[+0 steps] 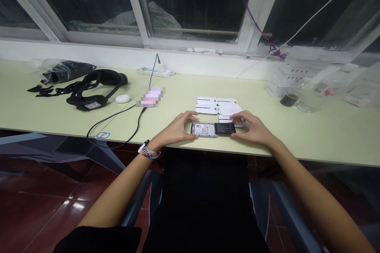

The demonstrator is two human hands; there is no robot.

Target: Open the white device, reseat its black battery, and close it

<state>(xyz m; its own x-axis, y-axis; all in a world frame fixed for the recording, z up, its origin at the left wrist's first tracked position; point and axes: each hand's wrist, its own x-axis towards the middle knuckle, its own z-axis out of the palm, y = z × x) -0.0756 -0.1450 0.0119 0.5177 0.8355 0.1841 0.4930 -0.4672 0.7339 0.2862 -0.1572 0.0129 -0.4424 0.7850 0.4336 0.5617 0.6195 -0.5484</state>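
Observation:
Near the table's front edge lies a small silver-edged electronic device (203, 129) with a printed label and a square code on its upper face. My left hand (180, 128) grips it by its left end, thumb on the near side and fingers on the far side. A flat black battery (225, 128) touches or overlaps the device's right end; I cannot tell which. My right hand (248, 126) pinches the battery at its right end. Just behind are several white rounded cases (207, 105), each with a dark line and a small mark.
At the left lie a black headset (99, 89), a bagged black bundle (67, 70) and a round white case (122, 99). A blurred-out phone (152, 97) has a black cable (139, 122) beside it. A power strip (157, 72), white trays (292, 72) and a dark-filled cup (289, 99) stand farther back.

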